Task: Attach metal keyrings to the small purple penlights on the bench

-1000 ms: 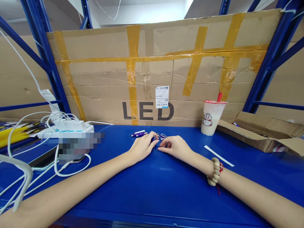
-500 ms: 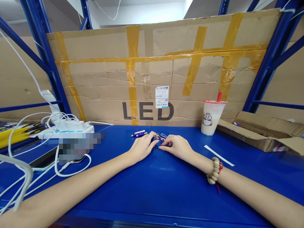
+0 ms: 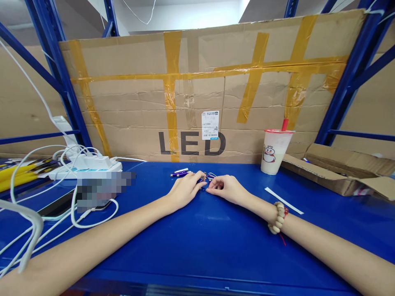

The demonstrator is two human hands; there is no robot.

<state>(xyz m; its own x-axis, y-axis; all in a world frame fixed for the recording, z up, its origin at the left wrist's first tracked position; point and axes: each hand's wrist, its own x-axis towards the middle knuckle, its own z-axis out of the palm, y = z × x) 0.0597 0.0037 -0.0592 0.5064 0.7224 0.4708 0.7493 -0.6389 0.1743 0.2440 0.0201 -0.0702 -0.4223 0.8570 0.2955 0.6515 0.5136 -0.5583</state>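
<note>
My left hand (image 3: 186, 189) rests on the blue table with thumb and fingers closed around a small dark-blue piece (image 3: 203, 189), most of which is hidden. Close by on the right, my right hand (image 3: 230, 190) is pinched, its fingertips nearly meeting that piece. Whatever the right fingertips hold is too small to make out. Slim purple-blue metallic tubes (image 3: 178, 174) with silver ends lie just behind my left hand. More small purple-blue metallic items (image 3: 210, 176) with a thin loop lie behind the gap between my hands, partly covered by the fingers.
A drink cup (image 3: 275, 153) with a red straw stands at the back right, beside an open cardboard box (image 3: 327, 174). A white strip (image 3: 284, 200) lies near my right forearm. White cables and a power strip (image 3: 92, 164) crowd the left. A large cardboard panel (image 3: 135, 119) closes the back.
Both hands stay in nearly the same place. The fingers of my right hand have drawn slightly closer together; the view has shifted a little.
</note>
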